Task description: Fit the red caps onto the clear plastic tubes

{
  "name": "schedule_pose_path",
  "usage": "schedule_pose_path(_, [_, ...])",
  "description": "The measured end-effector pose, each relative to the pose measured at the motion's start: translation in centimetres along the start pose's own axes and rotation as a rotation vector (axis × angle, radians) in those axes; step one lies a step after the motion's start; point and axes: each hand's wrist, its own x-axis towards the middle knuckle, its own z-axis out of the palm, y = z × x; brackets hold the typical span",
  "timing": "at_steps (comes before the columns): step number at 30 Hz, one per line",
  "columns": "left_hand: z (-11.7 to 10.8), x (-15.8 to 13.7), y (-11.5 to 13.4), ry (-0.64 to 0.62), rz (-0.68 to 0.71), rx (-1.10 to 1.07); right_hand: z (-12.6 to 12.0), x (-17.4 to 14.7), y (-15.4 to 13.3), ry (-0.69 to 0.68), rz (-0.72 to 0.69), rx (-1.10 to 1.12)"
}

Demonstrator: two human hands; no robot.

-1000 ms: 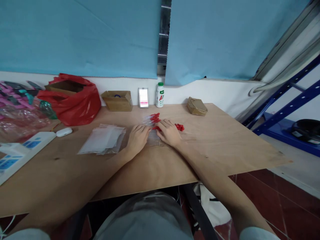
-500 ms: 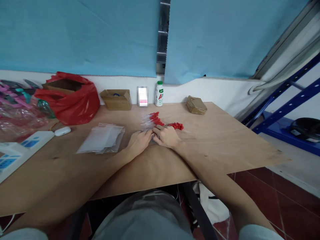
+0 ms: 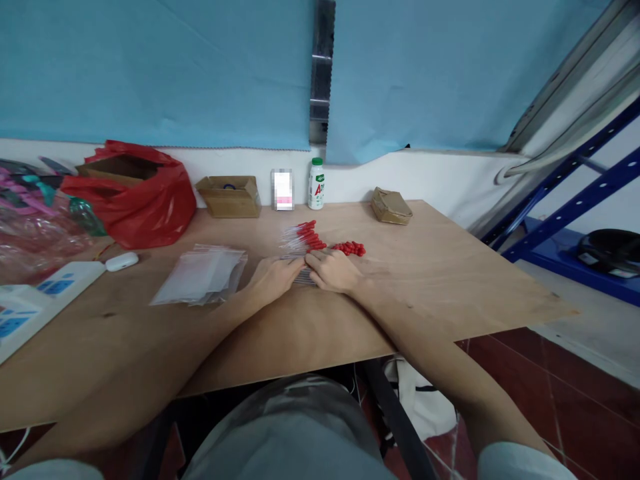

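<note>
My left hand and my right hand meet over the middle of the table, fingers closed and fingertips together. Whatever they pinch is too small or hidden to make out. Under and between them lie thin metal rods. Just beyond the hands is a fanned row of thin metal pieces with red ends, the red ends pointing right. Right behind my right hand sits a small heap of red pieces. Left of my left hand lies a stack of clear zip bags.
Along the wall stand a red plastic bag with a box inside, an open cardboard box, a white bottle and a closed carton. A power strip and a white case lie left.
The whole view has shifted slightly. My hands stay together over the rods with almost no other visible movement.
</note>
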Motion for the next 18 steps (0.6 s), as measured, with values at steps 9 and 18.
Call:
schedule_pose_path(9, [-0.9, -0.6, 0.5, 0.077, -0.081, -0.036, -0.2, 0.0, -0.6, 0.089, 0.129, 0.122])
schedule_pose_path(18, [0.0, -0.5, 0.5, 0.071, -0.027, -0.111, -0.1, 0.1, -1.1, 0.096, 0.15, 0.128])
